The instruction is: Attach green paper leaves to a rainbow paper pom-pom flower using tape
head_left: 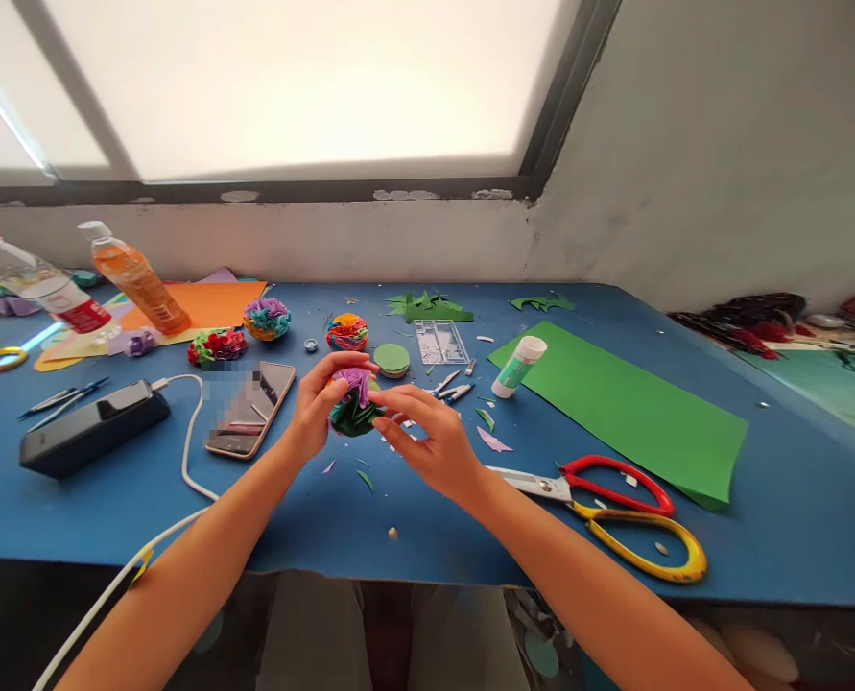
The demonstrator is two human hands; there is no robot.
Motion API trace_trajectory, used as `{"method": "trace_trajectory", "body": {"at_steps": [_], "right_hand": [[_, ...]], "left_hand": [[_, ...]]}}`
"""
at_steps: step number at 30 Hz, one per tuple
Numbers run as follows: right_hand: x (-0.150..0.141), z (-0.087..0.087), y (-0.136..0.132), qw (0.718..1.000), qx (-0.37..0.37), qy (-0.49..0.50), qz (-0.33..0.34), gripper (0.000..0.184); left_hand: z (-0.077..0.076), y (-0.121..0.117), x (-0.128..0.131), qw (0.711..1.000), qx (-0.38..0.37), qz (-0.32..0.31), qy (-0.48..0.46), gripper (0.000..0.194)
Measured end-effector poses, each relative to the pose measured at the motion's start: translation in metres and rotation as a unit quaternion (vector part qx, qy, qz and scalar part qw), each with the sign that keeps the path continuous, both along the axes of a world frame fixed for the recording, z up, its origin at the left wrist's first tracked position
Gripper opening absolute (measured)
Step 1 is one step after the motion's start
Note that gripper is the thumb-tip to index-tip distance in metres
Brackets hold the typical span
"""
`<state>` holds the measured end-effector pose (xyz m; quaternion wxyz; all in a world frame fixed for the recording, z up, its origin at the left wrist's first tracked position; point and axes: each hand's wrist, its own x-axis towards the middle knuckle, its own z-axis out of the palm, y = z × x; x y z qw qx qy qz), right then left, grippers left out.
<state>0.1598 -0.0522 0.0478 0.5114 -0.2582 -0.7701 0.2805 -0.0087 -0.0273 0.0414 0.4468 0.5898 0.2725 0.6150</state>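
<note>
A ball of ruffled paper (356, 408), purple on top and dark green in front, is held above the table's near middle. My left hand (317, 403) is closed around its left side, with the fingers over the top. At its right edge, the thumb and fingertips of my right hand (431, 437) pinch the dark green ruffle. My fingers hide part of the ball. Just behind it sits an orange and multicoloured paper ball (347, 332), beside a stack of round green paper discs (391, 360).
Large scissors (618, 504) lie by my right forearm, near a glue stick (519, 367) and a green sheet (629, 413). A phone (252, 411), a black power bank (96, 427) with a white cable (191, 451), and two bottles (139, 278) are at left. Paper scraps (494, 440) litter the table.
</note>
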Motion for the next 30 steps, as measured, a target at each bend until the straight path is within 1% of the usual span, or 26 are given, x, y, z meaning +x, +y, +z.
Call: {"method": "trace_trajectory", "body": {"at_steps": [2, 4, 6, 9, 11, 12, 16, 19, 21, 23, 24, 26, 27, 28, 29, 30], "right_hand": [[0.000, 0.000, -0.001, 0.999, 0.028, -0.011, -0.020, 0.025], [0.000, 0.000, -0.003, 0.999, 0.032, -0.018, -0.040, 0.023], [-0.001, 0.001, -0.004, 0.998, 0.023, -0.018, -0.050, 0.018], [-0.003, 0.002, -0.005, 0.999, -0.014, -0.005, -0.044, 0.014], [-0.003, 0.003, -0.006, 0.999, -0.028, 0.005, -0.037, 0.014], [-0.003, 0.004, -0.007, 0.999, -0.022, 0.005, -0.031, 0.014], [0.000, 0.006, -0.011, 0.998, 0.052, -0.020, 0.010, 0.009], [0.002, 0.005, -0.010, 0.993, 0.100, -0.046, 0.032, 0.008], [0.003, 0.008, -0.009, 0.991, 0.124, -0.046, 0.029, 0.010], [0.005, 0.014, -0.011, 0.988, 0.154, -0.033, 0.006, 0.013], [0.007, 0.019, -0.015, 0.985, 0.169, -0.029, -0.007, 0.016], [0.011, 0.029, -0.031, 0.980, 0.192, -0.041, -0.011, 0.024], [0.013, 0.033, -0.043, 0.978, 0.199, -0.056, 0.004, 0.028], [0.016, 0.035, -0.057, 0.975, 0.201, -0.084, 0.034, 0.031], [0.019, 0.035, -0.073, 0.970, 0.203, -0.118, 0.062, 0.028], [0.022, 0.033, -0.089, 0.969, 0.192, -0.142, 0.066, 0.024]], "left_hand": [[0.002, 0.000, 0.001, 0.999, -0.022, 0.002, -0.031, 0.032], [0.005, 0.000, 0.002, 0.997, -0.036, 0.005, -0.064, 0.031], [0.008, 0.000, 0.002, 0.996, -0.041, 0.007, -0.082, 0.031], [0.010, -0.001, 0.002, 0.996, -0.042, 0.006, -0.085, 0.032], [0.010, -0.002, 0.002, 0.995, -0.050, -0.009, -0.084, 0.033], [0.011, -0.002, 0.001, 0.994, -0.060, -0.022, -0.084, 0.034], [0.013, -0.003, 0.000, 0.987, -0.113, -0.085, -0.080, 0.036], [0.013, -0.003, -0.001, 0.982, -0.133, -0.110, -0.076, 0.034], [0.013, -0.002, -0.001, 0.978, -0.147, -0.128, -0.073, 0.034], [0.012, -0.002, -0.001, 0.974, -0.163, -0.141, -0.072, 0.034], [0.011, -0.001, -0.001, 0.972, -0.172, -0.144, -0.073, 0.035], [0.010, 0.001, 0.000, 0.969, -0.190, -0.141, -0.071, 0.037], [0.009, 0.002, 0.002, 0.969, -0.197, -0.136, -0.063, 0.039], [0.007, 0.004, 0.003, 0.971, -0.200, -0.122, -0.040, 0.040], [0.006, 0.006, 0.005, 0.975, -0.200, -0.101, -0.007, 0.040], [0.004, 0.008, 0.007, 0.977, -0.196, -0.074, 0.030, 0.039]]}}
